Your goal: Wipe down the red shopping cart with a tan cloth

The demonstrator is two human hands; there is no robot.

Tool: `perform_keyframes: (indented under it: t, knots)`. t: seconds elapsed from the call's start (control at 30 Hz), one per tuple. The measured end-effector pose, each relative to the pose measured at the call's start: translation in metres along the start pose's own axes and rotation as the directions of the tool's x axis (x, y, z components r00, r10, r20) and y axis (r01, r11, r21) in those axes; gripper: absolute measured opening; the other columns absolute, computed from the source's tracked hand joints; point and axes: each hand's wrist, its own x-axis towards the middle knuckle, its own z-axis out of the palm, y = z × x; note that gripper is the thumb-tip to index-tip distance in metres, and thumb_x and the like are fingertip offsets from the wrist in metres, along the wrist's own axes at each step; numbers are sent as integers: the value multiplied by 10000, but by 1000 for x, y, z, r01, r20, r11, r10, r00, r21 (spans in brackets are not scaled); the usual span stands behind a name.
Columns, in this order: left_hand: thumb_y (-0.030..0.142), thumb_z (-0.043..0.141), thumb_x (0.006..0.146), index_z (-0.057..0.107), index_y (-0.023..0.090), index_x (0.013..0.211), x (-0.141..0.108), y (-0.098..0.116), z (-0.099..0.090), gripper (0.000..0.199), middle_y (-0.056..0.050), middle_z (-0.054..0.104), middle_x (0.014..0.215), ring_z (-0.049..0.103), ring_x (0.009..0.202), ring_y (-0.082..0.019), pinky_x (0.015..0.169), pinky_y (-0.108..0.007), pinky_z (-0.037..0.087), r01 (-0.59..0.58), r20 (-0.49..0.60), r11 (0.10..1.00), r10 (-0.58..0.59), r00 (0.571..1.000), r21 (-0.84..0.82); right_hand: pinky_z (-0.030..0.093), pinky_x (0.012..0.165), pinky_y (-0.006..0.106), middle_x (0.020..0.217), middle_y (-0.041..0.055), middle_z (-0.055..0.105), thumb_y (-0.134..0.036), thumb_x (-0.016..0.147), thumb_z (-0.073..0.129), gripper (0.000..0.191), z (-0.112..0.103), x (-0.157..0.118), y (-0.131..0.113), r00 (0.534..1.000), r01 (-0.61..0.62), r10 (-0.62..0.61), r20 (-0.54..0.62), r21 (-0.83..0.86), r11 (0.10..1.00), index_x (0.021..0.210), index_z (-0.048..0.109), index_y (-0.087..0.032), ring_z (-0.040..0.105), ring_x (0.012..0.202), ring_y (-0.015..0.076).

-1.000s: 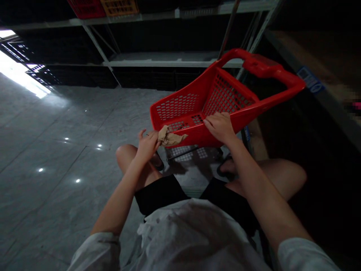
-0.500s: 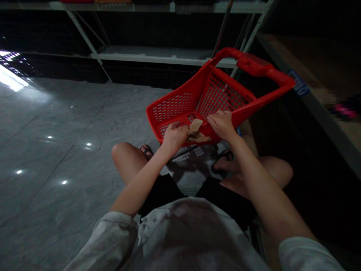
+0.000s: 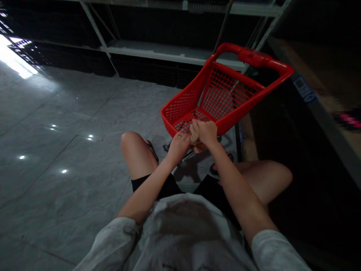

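Red perforated plastic shopping basket point(image 3: 228, 94) stands tilted between the person's bare knees point(image 3: 132, 146), its red handle point(image 3: 251, 56) on the far side. Crumpled brown paper point(image 3: 194, 134) sits at the basket's near corner, mostly hidden by the hands, with a bit showing under them.

Right hand point(image 3: 205, 132): grip clenched on the paper, fingers folded over it. Left hand point(image 3: 179, 147): just beside the right, at the basket's near edge; grip unclear, can't tell if it has the paper.

Around: dark sandals point(image 3: 152, 150) on the grey tile floor point(image 3: 70, 180), close under the basket. Behind it, a metal shelf rack point(image 3: 169, 51) with black crates point(image 3: 166, 73) on the low level and a dark pole point(image 3: 222, 26) upright behind the handle. To the right, a brown shelf board point(image 3: 318, 71) with a blue label point(image 3: 304, 89), plus a pixelated pink item point(image 3: 348, 120), too blurred to name.
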Motion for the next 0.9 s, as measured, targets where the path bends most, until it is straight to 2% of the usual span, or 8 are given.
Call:
perform_keyframes:
  t: [0.1,0.17,0.33,0.47,0.6,0.7,0.8,0.9]
  knots:
    - [120,443,1000,631,224,1344,-24,-9,5,406,-92,675,1398,581,1375,-215,1223,-453,420,-95,-78,985,85,993,-142,410,889,318,1068,116,812,-366,1093,218,586,-3,-2,21,999,-46,46,12,-19,999,1091,779,-197,731,950,211]
    - [85,429,980,588,246,1410,-36,-33,5,486,-62,562,1540,462,1487,-217,1252,-481,391,26,-168,956,-78,983,-293,424,930,339,1024,126,816,-397,1084,264,570,-7,-3,36,998,-27,31,63,-64,998,1055,795,-189,737,952,225]
    - [-53,344,890,404,126,1547,-6,-77,9,683,-134,270,1707,296,1576,-262,1307,-527,274,337,-359,771,-573,736,-540,485,850,345,1109,108,805,-482,1072,294,533,-7,-3,18,976,-35,28,216,32,999,1151,774,-267,745,1001,252]
    - [14,356,952,369,197,1579,23,-35,39,653,-78,176,1740,226,1601,-220,1325,-466,260,328,-379,760,-588,714,-562,512,874,345,1245,101,763,-471,1085,241,543,9,-2,-15,956,45,-107,272,226,973,1214,727,-268,729,1090,263]
    - [77,310,991,211,273,1649,-1,28,94,694,-15,72,1755,83,1618,-169,1346,-450,208,323,-344,745,-588,732,-584,500,977,343,1336,108,722,-442,1094,188,583,23,2,-15,967,-8,-102,235,426,905,1298,694,-235,668,1239,243]
    - [74,304,977,70,212,1672,-16,35,113,746,-68,61,1752,64,1613,-165,1342,-451,205,419,-253,644,-692,676,-640,486,999,340,1280,106,752,-505,1090,167,638,28,4,-7,968,-29,-101,231,499,866,1307,704,-238,666,1245,244]
    - [100,294,998,78,219,1668,4,6,94,714,-65,77,1753,62,1616,-164,1345,-473,165,470,-290,533,-819,495,-703,490,979,337,1211,97,779,-591,1071,164,694,29,4,-3,965,-39,-101,243,511,858,1255,739,-249,702,1181,258]
    - [156,335,1024,92,283,1665,39,-27,57,697,3,97,1754,44,1620,-142,1351,-450,151,409,-421,598,-790,446,-689,502,947,336,1117,85,803,-632,1056,141,759,30,5,-5,967,-62,-82,242,536,842,1190,772,-233,725,1125,272]
